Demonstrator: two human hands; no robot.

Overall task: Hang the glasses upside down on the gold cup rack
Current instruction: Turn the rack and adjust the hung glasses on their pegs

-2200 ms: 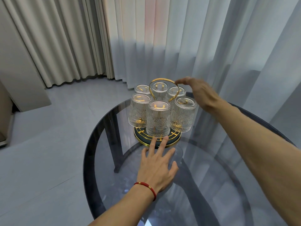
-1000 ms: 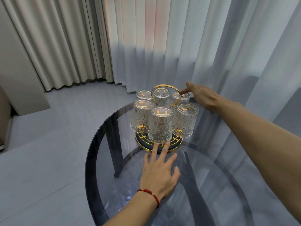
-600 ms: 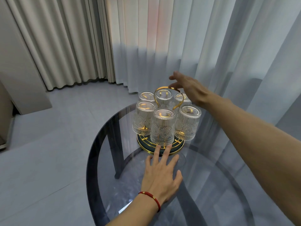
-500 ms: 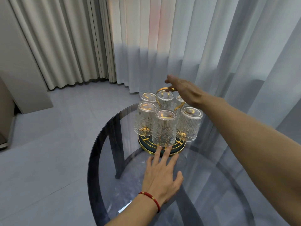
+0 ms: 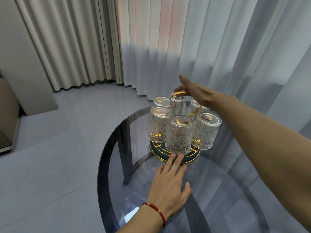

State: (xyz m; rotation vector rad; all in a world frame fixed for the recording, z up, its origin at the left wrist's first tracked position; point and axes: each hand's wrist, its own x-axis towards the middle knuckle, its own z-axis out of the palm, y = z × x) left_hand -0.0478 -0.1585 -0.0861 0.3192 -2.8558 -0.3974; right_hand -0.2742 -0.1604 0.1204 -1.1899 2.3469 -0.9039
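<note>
The gold cup rack [image 5: 193, 155] stands on the round glass table [image 5: 218, 190], and several ribbed clear glasses hang upside down on it, the nearest glass [image 5: 179, 135] at the front. My left hand [image 5: 168, 187] lies flat on the table, two fingertips touching the front rim of the rack's base. My right hand [image 5: 193, 91] reaches over the back glasses with fingers stretched out, touching the rack's gold loop handle [image 5: 180, 94] from above and not closed around it.
White sheer curtains [image 5: 218, 47] hang close behind the table, beige curtains [image 5: 75, 47] farther left. Grey tiled floor [image 5: 50, 157] lies to the left. Dark table legs show through the glass top.
My right hand has moved from the back right glass up and left onto the top of the gold handle. My left hand has stayed at the rack's base.
</note>
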